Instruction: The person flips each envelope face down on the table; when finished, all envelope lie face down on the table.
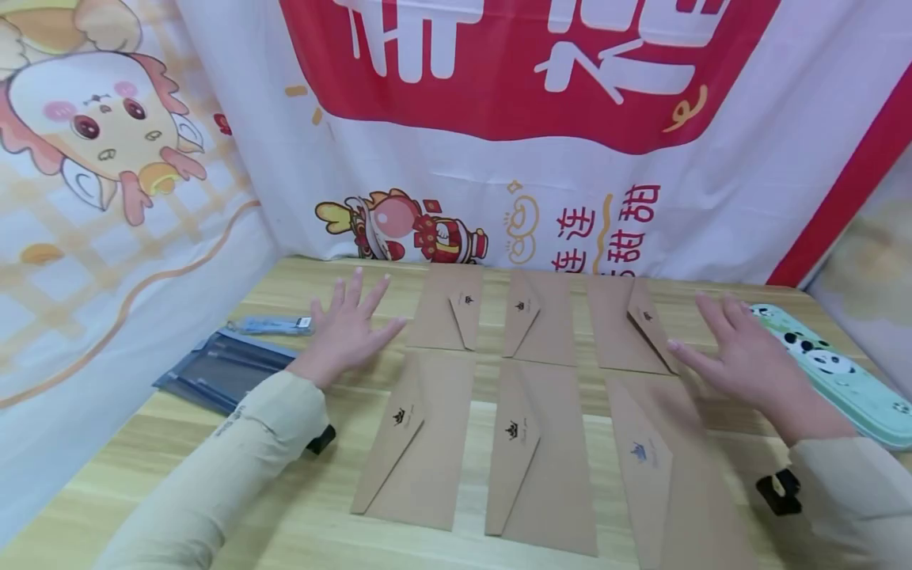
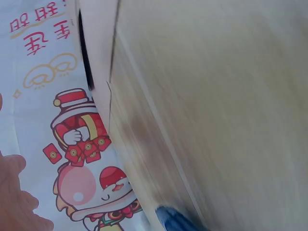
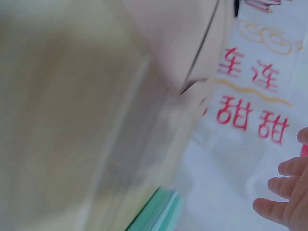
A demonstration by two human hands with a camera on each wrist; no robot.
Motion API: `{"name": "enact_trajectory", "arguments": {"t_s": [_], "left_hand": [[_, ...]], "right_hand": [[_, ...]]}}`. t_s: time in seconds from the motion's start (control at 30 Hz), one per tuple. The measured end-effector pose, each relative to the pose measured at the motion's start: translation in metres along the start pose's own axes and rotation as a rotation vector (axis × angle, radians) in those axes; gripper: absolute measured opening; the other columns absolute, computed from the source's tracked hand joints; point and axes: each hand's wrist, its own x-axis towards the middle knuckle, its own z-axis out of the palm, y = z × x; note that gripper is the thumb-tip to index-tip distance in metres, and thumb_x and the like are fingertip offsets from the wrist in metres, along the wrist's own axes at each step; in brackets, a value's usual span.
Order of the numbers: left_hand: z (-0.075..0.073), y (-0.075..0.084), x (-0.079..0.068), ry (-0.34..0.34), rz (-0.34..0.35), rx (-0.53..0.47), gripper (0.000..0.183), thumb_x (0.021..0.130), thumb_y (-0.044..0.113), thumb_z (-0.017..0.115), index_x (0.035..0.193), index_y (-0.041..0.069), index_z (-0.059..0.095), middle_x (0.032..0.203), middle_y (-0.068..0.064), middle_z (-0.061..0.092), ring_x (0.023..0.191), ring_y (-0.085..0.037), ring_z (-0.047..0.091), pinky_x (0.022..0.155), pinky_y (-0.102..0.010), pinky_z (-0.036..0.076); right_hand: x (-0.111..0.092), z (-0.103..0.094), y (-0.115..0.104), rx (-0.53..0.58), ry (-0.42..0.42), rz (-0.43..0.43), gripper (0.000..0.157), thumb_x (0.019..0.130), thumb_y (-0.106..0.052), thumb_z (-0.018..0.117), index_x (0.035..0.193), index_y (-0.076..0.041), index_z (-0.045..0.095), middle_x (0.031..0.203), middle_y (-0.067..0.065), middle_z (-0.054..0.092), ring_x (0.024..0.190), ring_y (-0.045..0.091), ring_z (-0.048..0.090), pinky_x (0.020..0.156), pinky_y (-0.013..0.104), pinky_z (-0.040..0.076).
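Note:
Brown paper envelopes lie on the wooden table in two rows, their flaps folded over and marked with a small crown print. In the back row are a left envelope [image 1: 442, 309], a middle envelope [image 1: 552, 317] and a right envelope [image 1: 613, 324]. Nearer the person lie another left envelope [image 1: 438, 459], a middle one [image 1: 559, 475] and a right one [image 1: 701, 491]. My left hand [image 1: 347, 332], fingers spread and holding nothing, is over the table left of the envelopes. To their right, my right hand [image 1: 748, 356] stretches out with straight fingers, its thumb overlapping the back right envelope's edge.
At the left lies a dark blue mesh pouch [image 1: 221, 372], with a small blue packet [image 1: 271, 325] behind it. A mint-green panda pencil case [image 1: 848, 372] sits at the right, beyond the right hand. A printed white and red cloth [image 1: 442, 158] hangs along the table's back edge.

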Motion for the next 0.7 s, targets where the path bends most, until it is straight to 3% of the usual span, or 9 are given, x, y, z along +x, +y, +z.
{"name": "enact_trajectory", "arguments": {"t_s": [0.13,0.3,0.47,0.7], "left_hand": [[-0.002,0.004,0.003,-0.008,0.003,-0.101,0.081,0.084,0.075,0.026,0.149,0.032,0.003,0.154,-0.009,-0.013,0.139,-0.042,-0.007,0.103,-0.069,-0.008],[-0.001,0.008,0.008,-0.019,0.027,-0.257,0.075,0.089,0.061,0.038,0.149,0.031,0.004,0.155,-0.009,-0.009,0.14,-0.039,-0.003,0.106,-0.067,-0.005],[0.003,0.011,0.014,-0.01,0.072,-0.417,0.071,0.093,0.043,0.047,0.15,0.025,0.009,0.156,-0.009,0.003,0.142,-0.031,0.002,0.112,-0.058,0.006],[0.008,0.015,0.02,-0.007,0.046,-0.549,0.07,0.093,0.033,0.052,0.149,0.021,0.014,0.155,-0.008,0.011,0.141,-0.03,0.013,0.114,-0.049,0.014]], "right_hand": [[0.011,-0.006,-0.021,0.05,-0.036,0.014,0.097,0.084,-0.067,0.042,0.149,-0.008,0.0,0.148,0.033,0.004,0.132,0.053,0.011,0.097,0.073,0.016],[0.024,-0.008,-0.047,0.071,-0.057,-0.009,0.098,0.083,-0.07,0.039,0.149,-0.011,-0.003,0.151,0.028,0.004,0.133,0.051,0.013,0.099,0.07,0.017],[0.038,-0.004,-0.07,0.123,-0.025,-0.079,0.096,0.085,-0.067,0.042,0.149,-0.01,0.0,0.153,0.023,0.007,0.138,0.044,0.01,0.106,0.064,0.016],[0.058,0.009,-0.103,0.215,0.031,-0.154,0.092,0.086,-0.063,0.045,0.149,-0.01,0.007,0.154,0.017,0.014,0.139,0.04,0.014,0.11,0.058,0.015]]}}
